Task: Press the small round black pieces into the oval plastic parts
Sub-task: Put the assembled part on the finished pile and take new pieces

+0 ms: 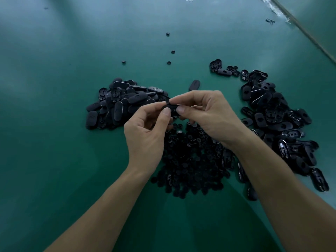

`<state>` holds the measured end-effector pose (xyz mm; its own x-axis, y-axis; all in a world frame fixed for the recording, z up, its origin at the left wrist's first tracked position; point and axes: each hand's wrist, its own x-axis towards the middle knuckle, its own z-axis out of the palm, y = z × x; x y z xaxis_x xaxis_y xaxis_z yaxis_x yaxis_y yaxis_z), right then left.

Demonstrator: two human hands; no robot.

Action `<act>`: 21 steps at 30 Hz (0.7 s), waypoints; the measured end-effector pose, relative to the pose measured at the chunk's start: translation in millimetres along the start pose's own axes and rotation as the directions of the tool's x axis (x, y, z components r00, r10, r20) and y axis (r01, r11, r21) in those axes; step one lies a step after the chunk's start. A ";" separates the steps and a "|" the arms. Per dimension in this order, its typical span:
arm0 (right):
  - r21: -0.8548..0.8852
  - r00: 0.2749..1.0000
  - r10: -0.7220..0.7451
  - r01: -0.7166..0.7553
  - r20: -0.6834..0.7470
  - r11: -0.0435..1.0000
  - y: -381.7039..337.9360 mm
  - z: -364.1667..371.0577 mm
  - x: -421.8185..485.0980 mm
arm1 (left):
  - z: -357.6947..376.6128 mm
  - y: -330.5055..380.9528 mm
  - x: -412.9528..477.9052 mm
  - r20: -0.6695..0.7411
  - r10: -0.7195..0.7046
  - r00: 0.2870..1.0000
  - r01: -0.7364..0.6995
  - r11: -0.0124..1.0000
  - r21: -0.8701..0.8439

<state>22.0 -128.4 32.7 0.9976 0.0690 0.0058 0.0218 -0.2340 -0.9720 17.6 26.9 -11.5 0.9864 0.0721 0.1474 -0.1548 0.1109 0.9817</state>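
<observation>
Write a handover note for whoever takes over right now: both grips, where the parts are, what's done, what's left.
The left grip and the right grip both pinch one oval part above the table; whether its round piece is seated is hidden.
The loose round pieces lie heaped under the wrists.
Of the other ovals, the left heap looks finished; the right heap shows open holes, likely still to do.

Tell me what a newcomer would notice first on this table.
The left hand and right hand meet mid-frame, pinching one black part together. Beneath them lies a heap of small round pieces, flanked by a left pile and a right pile of oval parts.
</observation>
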 end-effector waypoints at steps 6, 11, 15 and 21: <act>-0.114 0.996 0.052 -0.060 -0.079 0.992 4.6 0.3 0.1 | 0.1 0.2 -0.5 0.005 -0.005 1.000 0.005 1.000 -0.002; -0.136 0.994 0.023 -0.037 -0.104 0.990 5.0 2.9 4.2 | -0.1 -1.3 -0.5 0.000 -0.006 1.000 0.006 1.000 -0.012; -0.166 0.990 0.000 -0.023 -0.140 0.986 5.2 2.5 4.9 | 0.4 -1.7 0.3 -0.008 -0.033 0.999 0.033 0.999 -0.043; -0.473 0.961 -0.049 -0.089 -0.273 0.877 7.8 -5.6 7.0 | 1.6 -0.7 -0.1 -0.007 -0.034 0.999 0.034 0.998 -0.057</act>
<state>29.5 -135.1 26.5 0.9753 -0.1868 0.1178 -0.0388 -0.6700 -0.7414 17.7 25.3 -12.0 0.9907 0.0751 0.1130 -0.1244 0.1699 0.9776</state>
